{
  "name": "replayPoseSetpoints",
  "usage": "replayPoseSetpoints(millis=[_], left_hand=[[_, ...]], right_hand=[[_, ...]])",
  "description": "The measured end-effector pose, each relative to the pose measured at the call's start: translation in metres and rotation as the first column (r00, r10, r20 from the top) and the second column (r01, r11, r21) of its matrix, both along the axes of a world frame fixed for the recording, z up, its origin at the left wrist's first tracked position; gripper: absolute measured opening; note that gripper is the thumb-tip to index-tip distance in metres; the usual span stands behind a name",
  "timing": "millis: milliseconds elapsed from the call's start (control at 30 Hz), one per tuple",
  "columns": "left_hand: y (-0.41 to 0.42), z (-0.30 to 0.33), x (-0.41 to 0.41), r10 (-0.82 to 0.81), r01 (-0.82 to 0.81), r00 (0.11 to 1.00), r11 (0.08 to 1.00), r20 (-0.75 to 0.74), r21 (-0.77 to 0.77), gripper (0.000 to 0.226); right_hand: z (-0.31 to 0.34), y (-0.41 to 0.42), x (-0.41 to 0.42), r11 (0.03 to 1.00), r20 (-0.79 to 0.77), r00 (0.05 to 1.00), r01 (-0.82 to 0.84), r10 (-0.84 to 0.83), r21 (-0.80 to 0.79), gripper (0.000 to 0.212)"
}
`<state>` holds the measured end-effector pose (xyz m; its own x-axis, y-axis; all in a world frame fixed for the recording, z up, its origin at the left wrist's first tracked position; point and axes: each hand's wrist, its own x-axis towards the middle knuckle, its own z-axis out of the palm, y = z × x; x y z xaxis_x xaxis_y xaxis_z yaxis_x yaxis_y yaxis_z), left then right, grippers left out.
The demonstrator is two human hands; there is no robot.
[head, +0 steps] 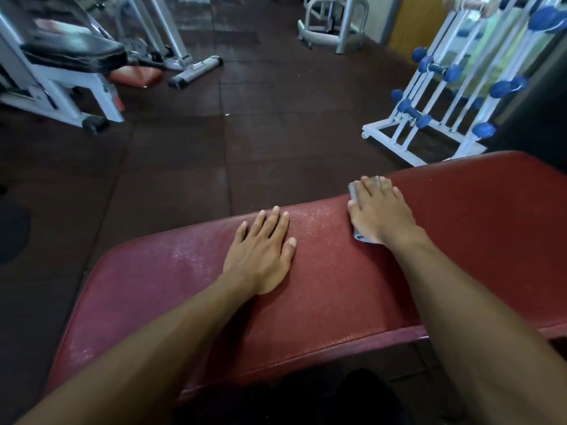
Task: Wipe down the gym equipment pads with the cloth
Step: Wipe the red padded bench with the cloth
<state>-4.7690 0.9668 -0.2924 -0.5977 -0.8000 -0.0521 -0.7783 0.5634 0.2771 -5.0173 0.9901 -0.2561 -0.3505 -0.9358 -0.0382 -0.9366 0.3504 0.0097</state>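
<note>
Cloth (352,191) is lying under your flat right hand (379,210) on the red pad (337,286); your left hand (264,256) is resting open beside it.

2 hands (260,253), 1 cloth (352,191), 1 red pad (337,286), 1 dumbbell rack (429,118), 1 black bench (73,53).

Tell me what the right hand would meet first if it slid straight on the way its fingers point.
Probably nothing: the right hand, flat on the cloth, points at the pad's far edge, with open floor beyond.

Bare red pad (337,286) lies open between both hands; dumbbell rack (445,96) crowds its far-right end.
</note>
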Motion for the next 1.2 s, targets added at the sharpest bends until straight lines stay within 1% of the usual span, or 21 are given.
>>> replayPoseSetpoints(millis=[100,200,267,333,400,467,500,567,633,700,767,833,900,967,1033,1100,1133,1200], left_hand=[[0.000,-0.001,-0.001,0.011,-0.011,1.000,1.000,0.002,0.000,0.061],[-0.001,0.000,-0.001,0.024,-0.024,1.000,1.000,0.012,0.009,0.061],[0.000,0.002,0.000,0.027,-0.028,0.999,0.999,0.026,0.027,0.062],[0.001,0.003,0.000,0.025,-0.026,0.999,0.999,0.027,0.037,0.062],[0.000,0.001,-0.001,0.029,-0.030,0.999,0.999,0.020,0.026,0.062],[0.000,0.001,0.000,0.026,-0.026,1.000,0.999,0.016,0.021,0.062],[-0.001,-0.001,0.000,0.024,-0.024,1.000,1.000,0.008,0.005,0.061],[-0.001,-0.002,0.000,0.029,-0.029,1.000,1.000,0.004,-0.001,0.061],[-0.001,-0.002,0.000,0.025,-0.025,1.000,1.000,0.003,-0.006,0.061],[0.000,-0.001,-0.001,0.019,-0.019,1.000,1.000,0.008,-0.005,0.060],[0.000,0.000,-0.001,0.019,-0.019,1.000,1.000,0.011,0.010,0.061],[-0.001,0.000,-0.002,0.018,-0.019,1.000,1.000,0.018,0.009,0.061],[0.000,0.000,-0.001,0.017,-0.018,1.000,1.000,0.024,0.009,0.061],[0.000,-0.001,-0.002,0.029,-0.029,0.999,1.000,0.019,-0.005,0.061],[0.001,0.001,-0.003,0.023,-0.023,1.000,1.000,0.021,-0.007,0.062],[0.001,0.000,-0.003,0.029,-0.029,0.999,1.000,0.023,-0.008,0.061],[0.001,0.001,-0.003,0.030,-0.030,0.999,1.000,0.021,-0.005,0.061],[0.001,0.001,-0.003,0.028,-0.028,0.999,1.000,0.017,-0.006,0.060]], right_hand=[[-0.004,-0.010,0.037,0.985,-0.027,0.985,-0.170,0.170,-0.008,0.057],[-0.004,0.025,0.064,0.933,-0.002,0.933,-0.359,0.359,0.005,0.064],[0.002,0.050,0.054,0.913,0.036,0.914,-0.406,0.405,0.041,0.062],[0.007,0.058,0.026,0.936,0.012,0.938,-0.345,0.345,0.068,0.060],[0.008,0.043,0.004,0.974,-0.029,0.976,-0.212,0.215,0.078,0.060],[0.007,0.017,0.005,0.990,-0.009,0.992,-0.126,0.127,0.061,0.062],[0.005,0.005,0.012,0.993,-0.022,0.993,-0.116,0.117,0.035,0.063],[0.000,-0.017,0.039,0.984,-0.043,0.983,-0.176,0.177,0.024,0.069],[-0.002,-0.018,0.070,0.963,-0.018,0.963,-0.267,0.267,0.032,0.071],[-0.004,0.008,0.090,0.930,0.003,0.930,-0.367,0.367,0.033,0.075],[0.000,0.050,0.086,0.913,0.046,0.913,-0.407,0.406,0.017,0.068],[0.002,0.087,0.058,0.923,0.001,0.924,-0.383,0.384,0.033,0.067],[0.010,0.105,0.021,0.959,-0.036,0.960,-0.275,0.278,0.071,0.072],[0.011,0.101,-0.004,0.985,-0.048,0.987,-0.151,0.156,0.087,0.065],[0.009,0.089,0.000,0.993,-0.019,0.995,-0.098,0.100,0.058,0.061],[0.004,0.078,0.025,0.994,0.005,0.995,-0.103,0.103,0.025,0.061],[0.002,0.076,0.042,0.990,0.011,0.990,-0.140,0.139,0.021,0.062],[-0.001,0.086,0.079,0.965,-0.001,0.965,-0.263,0.263,0.004,0.062]])
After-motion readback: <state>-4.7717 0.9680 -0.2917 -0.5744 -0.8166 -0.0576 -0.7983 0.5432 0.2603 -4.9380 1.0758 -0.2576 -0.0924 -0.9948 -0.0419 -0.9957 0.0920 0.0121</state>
